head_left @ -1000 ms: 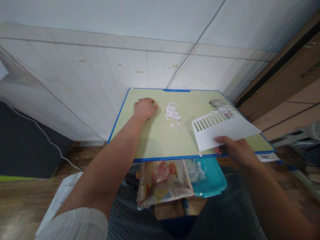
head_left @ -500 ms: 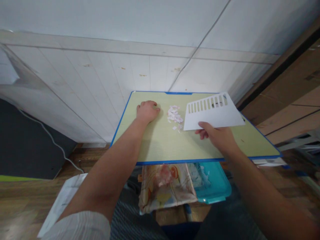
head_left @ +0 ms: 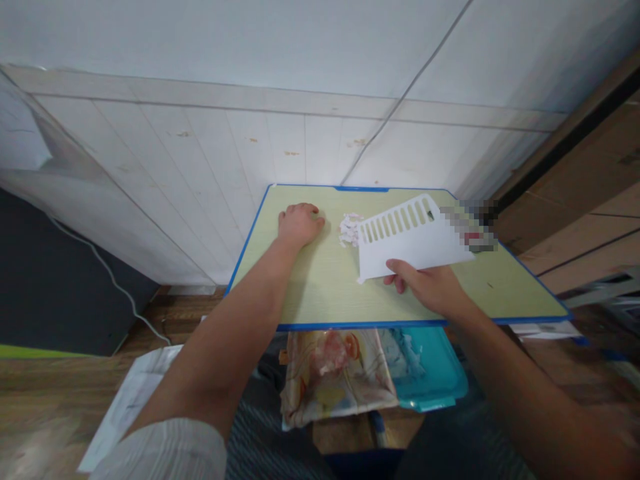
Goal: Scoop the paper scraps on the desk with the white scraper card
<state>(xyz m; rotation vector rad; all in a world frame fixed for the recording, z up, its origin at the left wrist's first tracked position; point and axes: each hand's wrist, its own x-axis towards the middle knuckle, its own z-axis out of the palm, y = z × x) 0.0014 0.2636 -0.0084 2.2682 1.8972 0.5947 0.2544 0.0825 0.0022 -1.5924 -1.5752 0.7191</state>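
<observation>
My right hand [head_left: 425,285] pinches the lower edge of a white sheet with a row of cut-out slots [head_left: 425,248], thumb on top and fingers beneath. The sheet is held tilted over the small table [head_left: 320,293]. Its left edge meets a small heap of white paper scraps [head_left: 349,228] and covers part of them. One scrap shows at the sheet's lower left corner. My left hand [head_left: 301,225] rests on the tabletop left of the heap, holding nothing, its fingers loosely bent and the thumb apart.
Below the table's front edge sit a patterned cloth-like tray or bag [head_left: 345,393] with pinkish bits and a turquoise plastic box [head_left: 440,373] with pale scraps. A white panelled wall [head_left: 280,143] stands behind the table. Cardboard boxes [head_left: 590,200] are at the right.
My right hand has brought the slotted sheet left and slightly nearer to me, over part of the scrap heap. My left hand stays where it was on the table.
</observation>
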